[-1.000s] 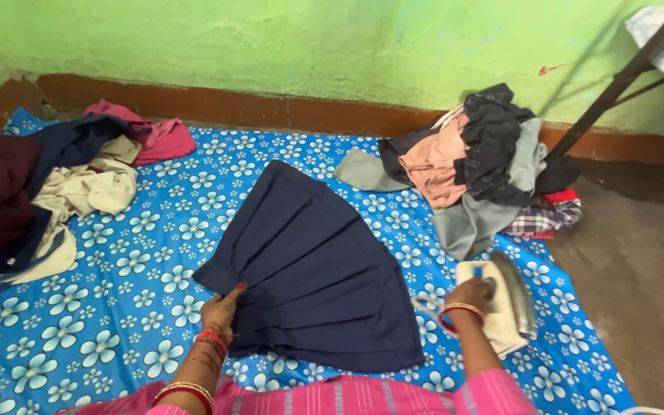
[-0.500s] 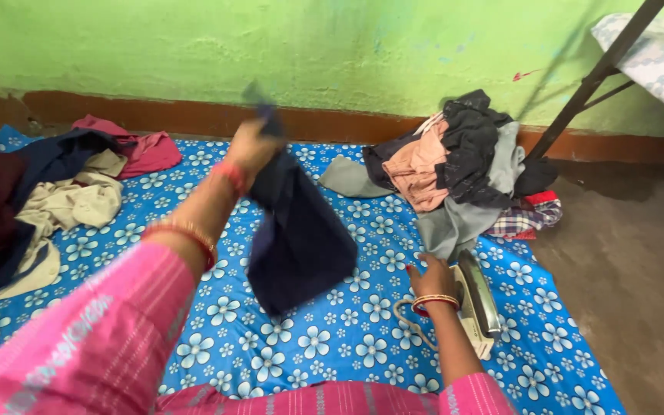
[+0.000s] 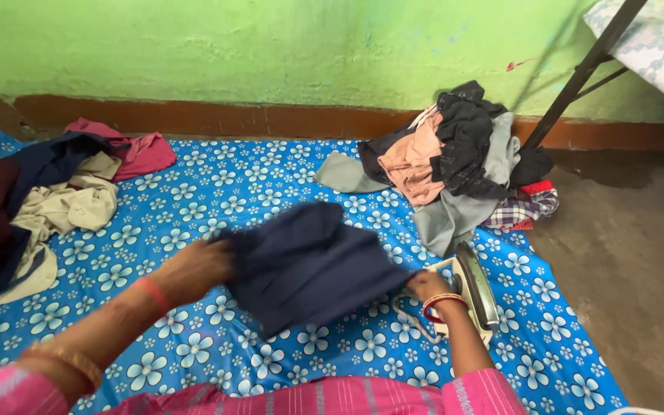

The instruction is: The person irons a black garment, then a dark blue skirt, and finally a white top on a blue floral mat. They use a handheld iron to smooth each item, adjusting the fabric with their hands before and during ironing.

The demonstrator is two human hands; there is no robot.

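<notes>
Here, a dark blue garment is held above the middle of the blue flowered sheet.
The left hand grasps its left edge, the right hand grasps its right edge, just beside the iron near the sheet's right edge.

Heaped clothes lie by the green wall; another clothes pile lies left.
</notes>
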